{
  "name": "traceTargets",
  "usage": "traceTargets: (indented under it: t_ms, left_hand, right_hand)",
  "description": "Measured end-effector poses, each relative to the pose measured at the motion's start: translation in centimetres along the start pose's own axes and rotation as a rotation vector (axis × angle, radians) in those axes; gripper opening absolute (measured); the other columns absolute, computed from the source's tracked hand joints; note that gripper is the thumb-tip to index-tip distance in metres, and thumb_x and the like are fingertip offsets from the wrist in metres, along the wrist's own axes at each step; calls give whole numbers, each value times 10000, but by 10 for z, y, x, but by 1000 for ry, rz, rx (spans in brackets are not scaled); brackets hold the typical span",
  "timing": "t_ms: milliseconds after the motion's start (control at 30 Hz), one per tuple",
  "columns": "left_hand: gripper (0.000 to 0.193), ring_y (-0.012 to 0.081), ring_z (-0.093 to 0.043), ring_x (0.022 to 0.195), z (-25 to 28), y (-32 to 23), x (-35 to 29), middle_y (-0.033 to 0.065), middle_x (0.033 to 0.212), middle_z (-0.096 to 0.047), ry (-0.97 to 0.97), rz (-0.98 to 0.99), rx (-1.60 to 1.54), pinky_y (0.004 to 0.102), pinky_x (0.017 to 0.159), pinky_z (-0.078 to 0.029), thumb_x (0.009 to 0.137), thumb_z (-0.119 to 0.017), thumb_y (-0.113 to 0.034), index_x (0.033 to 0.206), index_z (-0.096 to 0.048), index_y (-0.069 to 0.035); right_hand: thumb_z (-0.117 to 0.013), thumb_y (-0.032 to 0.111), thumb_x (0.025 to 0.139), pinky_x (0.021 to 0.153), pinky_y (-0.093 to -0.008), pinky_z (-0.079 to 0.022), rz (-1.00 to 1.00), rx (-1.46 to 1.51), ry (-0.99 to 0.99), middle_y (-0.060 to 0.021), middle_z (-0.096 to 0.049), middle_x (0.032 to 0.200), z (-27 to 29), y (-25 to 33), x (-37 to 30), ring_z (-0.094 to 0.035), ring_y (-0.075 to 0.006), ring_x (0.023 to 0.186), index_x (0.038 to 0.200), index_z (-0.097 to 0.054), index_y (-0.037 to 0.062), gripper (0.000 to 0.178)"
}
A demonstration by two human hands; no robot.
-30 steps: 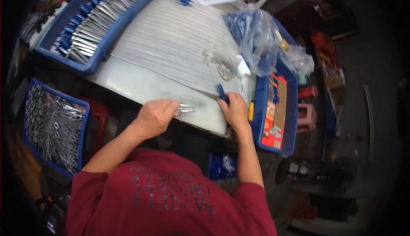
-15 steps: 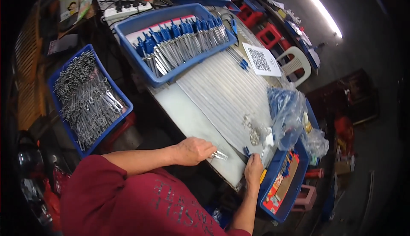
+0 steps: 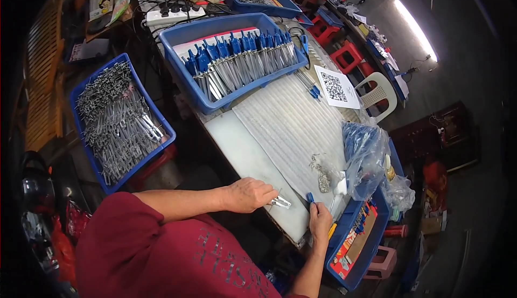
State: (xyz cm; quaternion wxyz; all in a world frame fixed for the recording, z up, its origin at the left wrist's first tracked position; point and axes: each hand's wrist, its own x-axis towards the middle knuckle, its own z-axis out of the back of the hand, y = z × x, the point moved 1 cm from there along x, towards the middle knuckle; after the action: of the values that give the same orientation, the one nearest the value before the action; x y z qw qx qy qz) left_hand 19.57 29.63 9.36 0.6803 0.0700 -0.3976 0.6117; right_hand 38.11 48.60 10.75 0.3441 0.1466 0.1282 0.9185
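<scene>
My left hand [image 3: 249, 194] is closed around a bright silver metal part [image 3: 280, 202] over the table's near edge. A small blue piece [image 3: 310, 197] sticks out past the fingers of my right hand [image 3: 320, 221], which is closed on it. The rest of that piece is hidden by the hand. Just beyond my right hand, a heap of small metal pieces [image 3: 323, 182] in clear plastic lies on a ribbed white foam sheet [image 3: 291, 120]. A small white container [image 3: 341, 184] stands beside the heap.
A blue tray [image 3: 202, 104] of blue-topped metal pieces stands at the table's far side. Another blue tray [image 3: 119, 184] holds silver parts on the left; a third [image 3: 353, 282] is at right. Clear bags [image 3: 366, 158], a printed card [image 3: 337, 88] and a power strip [image 3: 175, 15] lie around.
The view has shifted slightly, so the scene sits a little lower and further right. More of the blue piece shows above my right hand. Both hands keep their holds.
</scene>
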Motion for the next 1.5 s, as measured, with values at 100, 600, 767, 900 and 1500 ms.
traceTargets:
  t_ms: [100,600,767,900,1500]
  left_hand:
    - [132,217,-507,534,-1,1,2,66,608,-437,0,-7,-9,329,472,-410,701,-548,-118,782,-472,-46]
    - [146,227,-503,536,7,1,1,72,612,-447,-25,24,-36,331,479,-410,703,-565,-124,794,-485,-42]
    - [146,236,-496,534,14,3,5,81,609,-444,-6,20,-49,336,477,-403,696,-562,-101,806,-486,-42]
    - [182,249,-497,560,19,5,9,83,608,-442,-2,30,-86,339,486,-405,670,-580,-72,818,-484,-30]
    - [191,237,-497,547,21,-5,14,83,620,-447,111,15,-59,334,470,-397,689,-587,-82,838,-484,-23]
  right_hand:
    - [-556,197,780,533,-345,-406,-28,16,-37,-176,-547,626,-1,-3,-2,-542,-283,565,770,-586,18,182]
    - [-600,214,717,654,-394,-428,-137,-91,-51,-191,-575,804,15,7,-11,-545,-341,734,905,-580,6,281]
    - [-557,133,745,713,-341,-411,-94,96,-101,-172,-554,862,27,7,-23,-529,-282,787,980,-526,-17,280]
    - [-540,106,767,651,-253,-374,-208,421,-29,-62,-487,784,25,33,-29,-447,-146,716,996,-484,0,259]
    - [-584,102,739,554,-208,-350,-70,590,124,-16,-494,728,7,71,-41,-420,-77,626,915,-525,3,210]
